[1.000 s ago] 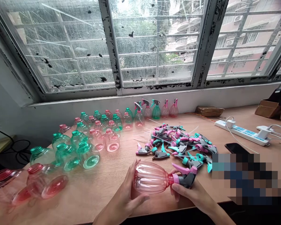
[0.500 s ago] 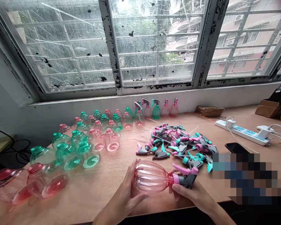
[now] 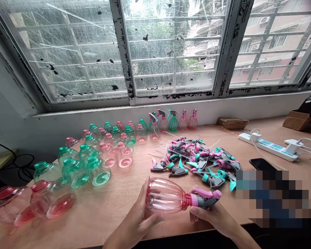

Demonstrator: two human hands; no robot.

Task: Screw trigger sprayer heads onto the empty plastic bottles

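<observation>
A clear pink spray bottle [image 3: 166,195] lies sideways between my hands, above the table's front edge. My left hand [image 3: 142,211] is wrapped round its base end, thumb below and fingers behind. At the neck, a grey and pink trigger sprayer head [image 3: 207,198] is seated on the bottle and points right. My right hand [image 3: 206,211] grips the pink collar with thumb and fingers; some fingertips are hidden behind the neck. Just beyond the bottle lies a heap of loose trigger sprayer heads [image 3: 197,157] in pink, grey and teal, with their thin tubes.
Open-necked pink and green bottles [image 3: 97,171] stand in rows on the left. Several bottles with sprayers [image 3: 172,121] line the wall under the window. To the right are a power strip [image 3: 269,147], a phone [image 3: 263,164], a brown package [image 3: 232,122] and a blurred patch.
The sprayer head has turned about the bottle's neck, so its trigger now lies flatter. My right hand's fingers have shifted round the collar. The left hand has hardly moved.
</observation>
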